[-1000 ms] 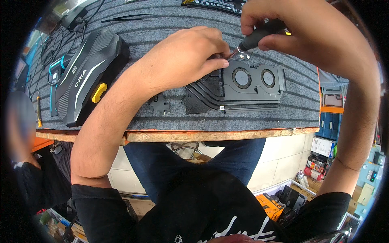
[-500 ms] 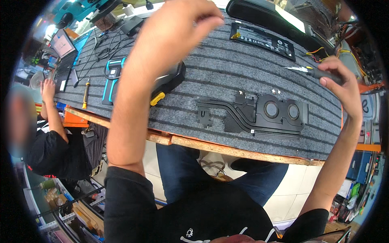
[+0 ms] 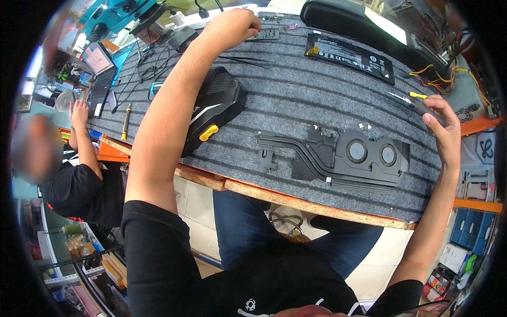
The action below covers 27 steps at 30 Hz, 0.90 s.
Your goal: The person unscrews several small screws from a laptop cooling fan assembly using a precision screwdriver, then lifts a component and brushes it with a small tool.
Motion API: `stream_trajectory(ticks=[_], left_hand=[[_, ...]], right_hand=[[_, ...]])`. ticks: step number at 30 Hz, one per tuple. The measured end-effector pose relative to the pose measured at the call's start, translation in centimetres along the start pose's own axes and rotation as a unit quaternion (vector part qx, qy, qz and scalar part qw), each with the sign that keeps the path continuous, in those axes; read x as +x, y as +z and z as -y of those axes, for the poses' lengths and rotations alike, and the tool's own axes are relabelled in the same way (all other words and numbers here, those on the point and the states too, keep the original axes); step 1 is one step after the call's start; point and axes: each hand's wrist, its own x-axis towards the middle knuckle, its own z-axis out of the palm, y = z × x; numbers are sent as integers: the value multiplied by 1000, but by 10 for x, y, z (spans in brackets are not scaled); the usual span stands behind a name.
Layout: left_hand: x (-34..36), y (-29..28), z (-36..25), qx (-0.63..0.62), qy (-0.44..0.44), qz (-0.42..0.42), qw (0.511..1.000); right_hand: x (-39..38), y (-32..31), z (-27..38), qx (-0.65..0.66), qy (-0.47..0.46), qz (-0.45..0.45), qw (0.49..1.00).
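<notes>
The screwdriver was gripped in the right hand near the worktop's right edge, above the black fan unit. The left hand was stretched to the far edge, fingers bunched beside a small circuit board; whether anything was pinched could not be told.

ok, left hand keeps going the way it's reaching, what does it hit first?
Likely the small dark circuit board at the mat's far edge; the left hand is already right beside it. Contact unclear.
</notes>
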Motion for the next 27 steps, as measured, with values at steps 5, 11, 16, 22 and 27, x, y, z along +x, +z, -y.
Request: stream_trajectory(ticks=[5, 11, 16, 22, 27], left_hand=[[1, 5, -1, -7, -16, 25, 1000], [2, 7, 1, 20, -6, 19, 1000], [-2, 2, 14, 18, 8, -8, 1000], [-2, -56, -40, -52, -154, -38, 986], [-20, -108, -123, -79, -43, -113, 989]], right_hand=[[0, -1, 5, -3, -2, 2, 1000], [-1, 3, 9, -9, -9, 6, 1000], [-3, 2, 8, 20, 18, -13, 1000], [-5, -3, -2, 128, -32, -46, 990], [1, 8, 21, 179, -80, -73, 978]])
